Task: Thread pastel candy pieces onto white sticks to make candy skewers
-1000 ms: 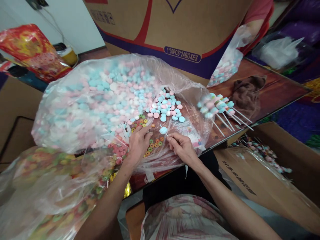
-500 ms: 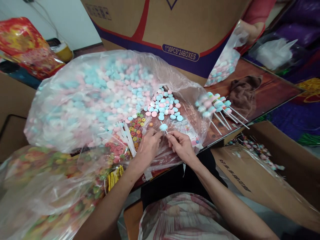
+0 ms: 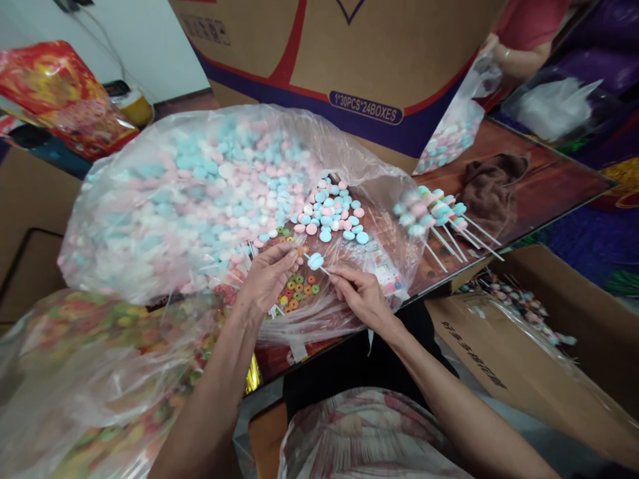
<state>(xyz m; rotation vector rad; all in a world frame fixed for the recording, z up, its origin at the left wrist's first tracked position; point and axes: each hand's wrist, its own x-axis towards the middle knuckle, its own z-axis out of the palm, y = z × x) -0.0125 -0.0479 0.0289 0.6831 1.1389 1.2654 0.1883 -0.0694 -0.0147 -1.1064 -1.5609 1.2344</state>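
My right hand pinches a thin white stick with a pale blue candy disc on its tip. My left hand pinches a small orange ring candy just left of the stick's tip. Both hands hover over a pile of small coloured ring candies on clear plastic. Behind lies a heap of loose pink, blue and white discs at the mouth of a big clear bag full of the same candies.
Several finished candy sticks lie on the wooden table to the right, by a brown cloth. A large cardboard box stands behind. Another person's arm holds a small candy bag. An open carton sits lower right.
My left hand has pulled back to the left and lifted, now pinching an orange ring. The stick with the blue disc has swung left toward it.
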